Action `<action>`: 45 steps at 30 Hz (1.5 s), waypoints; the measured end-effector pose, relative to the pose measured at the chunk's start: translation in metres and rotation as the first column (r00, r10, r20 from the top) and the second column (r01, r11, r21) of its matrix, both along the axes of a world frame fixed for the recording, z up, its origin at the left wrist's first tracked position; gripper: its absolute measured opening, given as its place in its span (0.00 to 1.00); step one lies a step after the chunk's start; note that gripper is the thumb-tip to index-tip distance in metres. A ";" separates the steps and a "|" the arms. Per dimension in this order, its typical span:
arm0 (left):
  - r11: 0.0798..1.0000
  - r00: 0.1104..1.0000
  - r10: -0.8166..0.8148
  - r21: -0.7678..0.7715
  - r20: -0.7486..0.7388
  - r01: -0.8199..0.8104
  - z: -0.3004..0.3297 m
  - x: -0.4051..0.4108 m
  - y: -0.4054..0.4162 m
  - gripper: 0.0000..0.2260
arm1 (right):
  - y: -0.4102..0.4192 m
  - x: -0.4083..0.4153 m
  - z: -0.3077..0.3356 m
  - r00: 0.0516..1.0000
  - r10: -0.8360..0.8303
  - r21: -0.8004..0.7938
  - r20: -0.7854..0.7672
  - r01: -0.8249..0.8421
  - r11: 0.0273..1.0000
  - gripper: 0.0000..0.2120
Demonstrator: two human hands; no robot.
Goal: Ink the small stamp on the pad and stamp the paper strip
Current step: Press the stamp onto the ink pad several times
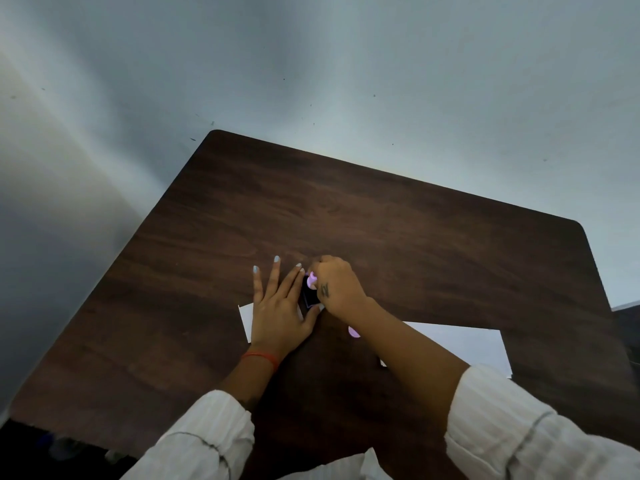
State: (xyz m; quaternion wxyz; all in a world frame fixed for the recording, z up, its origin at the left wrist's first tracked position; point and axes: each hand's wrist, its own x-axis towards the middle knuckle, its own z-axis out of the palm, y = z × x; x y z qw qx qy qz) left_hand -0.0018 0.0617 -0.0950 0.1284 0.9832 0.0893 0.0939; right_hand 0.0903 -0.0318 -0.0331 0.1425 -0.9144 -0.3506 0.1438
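A: What's closest to the camera?

B: 2 pale ribbed sleeves, then the near edge of a dark wood-grain table [415,237]. A red thread [261,356] circles the left wrist.

A: And the hands?

B: The left hand [277,313] lies flat, fingers spread, on a white paper strip [245,320] whose left end pokes out beside it. The right hand [337,285] is curled shut around a small lilac stamp [312,278], pressing it down onto a black ink pad [310,296] between the 2 hands (the left thumb touches the pad's near corner).

A: Which way does the pad run?

B: Its long axis points away from the person, tilted slightly left. A second white sheet [460,341] lies under the right forearm, with a lilac piece [354,331] at its left end.

A: Room to move?

B: The far half of the table is bare, with rounded corners; beyond it stands a plain grey-white wall [346,64].
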 end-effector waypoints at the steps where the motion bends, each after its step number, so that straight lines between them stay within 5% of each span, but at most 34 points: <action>1: 1.000 1.000 0.001 -0.002 0.000 -0.001 0.000 0.000 0.000 0.30 | 0.001 0.001 0.000 1.000 -0.010 -0.006 -0.005 0.010 1.000 0.10; 10: 1.000 1.000 0.002 -0.019 0.010 -0.001 -0.003 0.001 0.000 0.29 | -0.014 0.014 0.002 0.948 0.311 -0.046 0.069 -0.309 0.950 0.09; 16: 1.000 1.000 0.003 -0.010 0.010 -0.003 -0.005 0.001 0.000 0.30 | -0.009 -0.017 -0.013 0.994 0.000 0.114 0.108 -0.012 0.993 0.11; 22: 1.000 1.000 0.004 -0.001 0.009 -0.004 -0.003 0.001 -0.001 0.30 | -0.015 0.000 -0.011 0.961 0.243 0.012 0.135 -0.247 0.969 0.14; 25: 1.000 1.000 -0.001 0.005 0.007 0.001 -0.002 0.001 0.000 0.30 | -0.012 -0.012 -0.016 0.977 0.141 0.056 0.160 -0.152 0.987 0.16; 33: 1.000 1.000 0.007 -0.007 0.010 -0.007 -0.002 0.001 0.000 0.30 | -0.028 0.010 0.008 0.984 -0.105 0.346 -0.147 0.150 0.926 0.05; 45: 1.000 1.000 0.000 0.002 0.001 0.000 -0.001 0.001 0.000 0.31 | -0.028 -0.010 -0.004 0.995 0.082 -0.007 0.058 -0.082 0.997 0.13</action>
